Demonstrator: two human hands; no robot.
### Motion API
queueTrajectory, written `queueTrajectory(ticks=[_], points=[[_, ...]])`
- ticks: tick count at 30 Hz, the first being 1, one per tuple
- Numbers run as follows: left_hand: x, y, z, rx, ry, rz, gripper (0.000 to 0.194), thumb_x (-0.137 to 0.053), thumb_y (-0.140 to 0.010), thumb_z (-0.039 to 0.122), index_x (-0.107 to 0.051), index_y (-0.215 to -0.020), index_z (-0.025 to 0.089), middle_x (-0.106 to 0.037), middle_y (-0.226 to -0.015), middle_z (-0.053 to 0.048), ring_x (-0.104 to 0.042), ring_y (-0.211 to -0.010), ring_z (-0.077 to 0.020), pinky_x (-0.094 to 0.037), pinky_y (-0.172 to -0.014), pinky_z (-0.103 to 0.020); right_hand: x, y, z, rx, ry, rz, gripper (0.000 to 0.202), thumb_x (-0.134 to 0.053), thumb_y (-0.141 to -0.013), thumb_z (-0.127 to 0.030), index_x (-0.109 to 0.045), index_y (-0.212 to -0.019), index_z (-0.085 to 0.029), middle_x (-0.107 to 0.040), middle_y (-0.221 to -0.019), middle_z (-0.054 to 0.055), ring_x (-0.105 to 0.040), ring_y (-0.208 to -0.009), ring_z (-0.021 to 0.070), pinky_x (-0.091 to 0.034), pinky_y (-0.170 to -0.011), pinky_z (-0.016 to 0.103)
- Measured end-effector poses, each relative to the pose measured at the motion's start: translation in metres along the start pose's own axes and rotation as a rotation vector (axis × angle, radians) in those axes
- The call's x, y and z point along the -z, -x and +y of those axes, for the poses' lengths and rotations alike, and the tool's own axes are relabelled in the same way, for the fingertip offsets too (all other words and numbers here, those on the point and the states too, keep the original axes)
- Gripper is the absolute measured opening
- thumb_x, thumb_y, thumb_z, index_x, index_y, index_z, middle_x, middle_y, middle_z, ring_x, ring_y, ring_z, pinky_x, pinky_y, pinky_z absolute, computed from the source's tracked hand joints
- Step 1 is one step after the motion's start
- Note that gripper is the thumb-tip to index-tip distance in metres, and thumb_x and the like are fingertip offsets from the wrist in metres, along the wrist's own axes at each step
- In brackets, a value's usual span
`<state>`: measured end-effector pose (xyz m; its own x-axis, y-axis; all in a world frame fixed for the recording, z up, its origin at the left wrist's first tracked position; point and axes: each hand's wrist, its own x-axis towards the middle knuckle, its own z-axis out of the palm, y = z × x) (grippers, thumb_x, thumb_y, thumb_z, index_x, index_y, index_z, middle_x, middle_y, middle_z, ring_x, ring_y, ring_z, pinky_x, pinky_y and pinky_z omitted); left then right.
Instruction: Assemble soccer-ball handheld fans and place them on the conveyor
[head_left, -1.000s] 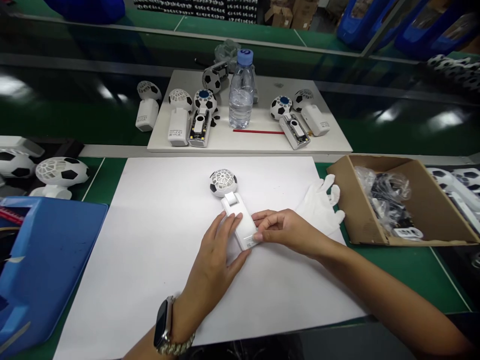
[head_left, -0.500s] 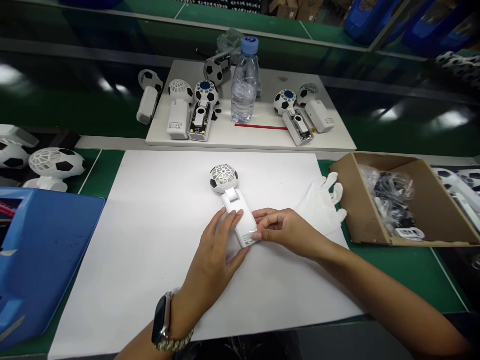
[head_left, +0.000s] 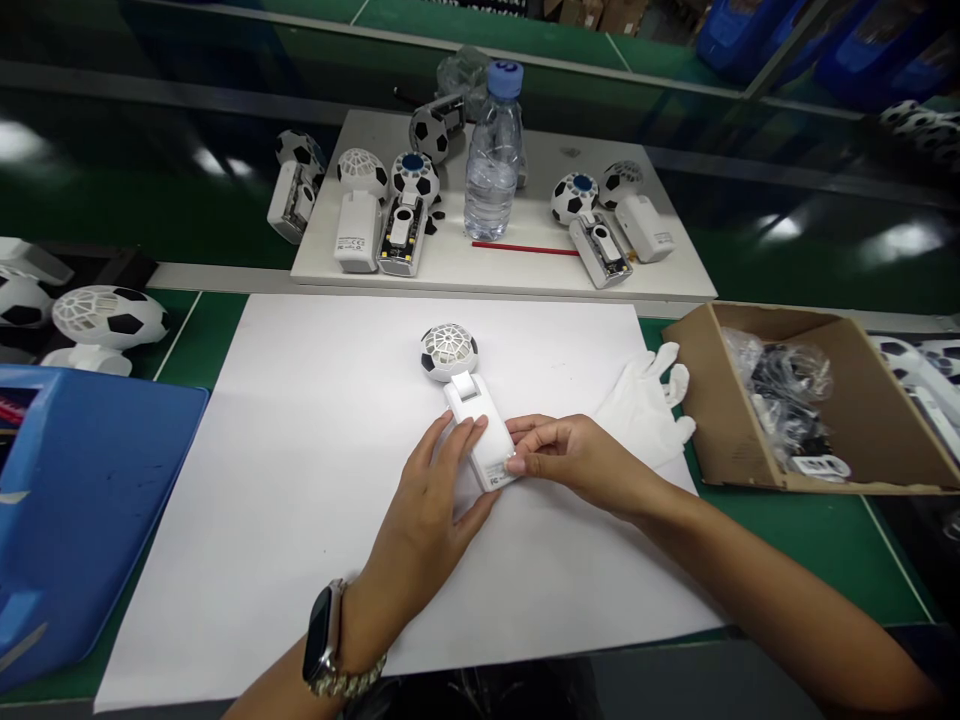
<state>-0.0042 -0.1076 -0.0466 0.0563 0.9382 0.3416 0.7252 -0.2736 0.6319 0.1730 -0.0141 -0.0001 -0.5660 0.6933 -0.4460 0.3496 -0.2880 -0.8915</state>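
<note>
A white handheld fan (head_left: 484, 440) with a football-patterned round head (head_left: 448, 352) lies back side up on a white sheet, its head pointing away from me. Small print shows near the handle's lower end. My left hand (head_left: 424, 510) holds the handle from the left, fingertips on its upper face and thumb at its bottom end. From the right, my right hand (head_left: 566, 458) pinches the handle's lower right edge between thumb and fingers. What lies under those fingertips is hidden.
Behind the white sheet (head_left: 300, 450), a raised board (head_left: 450, 280) carries several football fans, some opened, a water bottle (head_left: 491, 160) and a red stick (head_left: 525, 248). To the right are a white glove (head_left: 645, 410) and a cardboard box (head_left: 885, 420) of bagged cables. At left stands a blue bin (head_left: 97, 500).
The view has shifted slightly. Both hands keep the same hold on the fan. Left of the raised board, a fan's opened inner side now shows where a plain white handle showed before.
</note>
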Motion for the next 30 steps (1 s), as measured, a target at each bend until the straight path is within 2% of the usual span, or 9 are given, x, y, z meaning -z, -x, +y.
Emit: queueTrajectory(ticks=[13, 30], points=[[-0.0001, -0.0022, 0.0005, 0.001, -0.012, -0.015, 0.063, -0.057, -0.086, 0.026, -0.026, -0.14, 0.021, -0.048, -0.137, -0.005, -0.027, -0.136, -0.0183, -0.036, -0.111, -0.038, -0.0028, -0.0012, -0.0001, -0.014, 0.003, 0.031, 0.017, -0.08, -0.063, -0.033, -0.072, -0.066, -0.018, -0.055, -0.12, 0.005, -0.058, -0.101, 0.0205, -0.043, -0.095, 0.037], [-0.0004, -0.0011, 0.0006, -0.008, 0.008, -0.008, 0.066, -0.056, -0.086, 0.026, -0.021, -0.142, 0.025, -0.048, -0.137, -0.005, -0.028, -0.136, -0.0217, -0.037, -0.11, -0.044, -0.0052, -0.0015, -0.0022, -0.022, 0.006, 0.066, 0.019, -0.081, -0.061, -0.034, -0.072, -0.066, -0.018, -0.057, -0.119, 0.006, -0.058, -0.104, 0.0221, -0.044, -0.095, 0.036]])
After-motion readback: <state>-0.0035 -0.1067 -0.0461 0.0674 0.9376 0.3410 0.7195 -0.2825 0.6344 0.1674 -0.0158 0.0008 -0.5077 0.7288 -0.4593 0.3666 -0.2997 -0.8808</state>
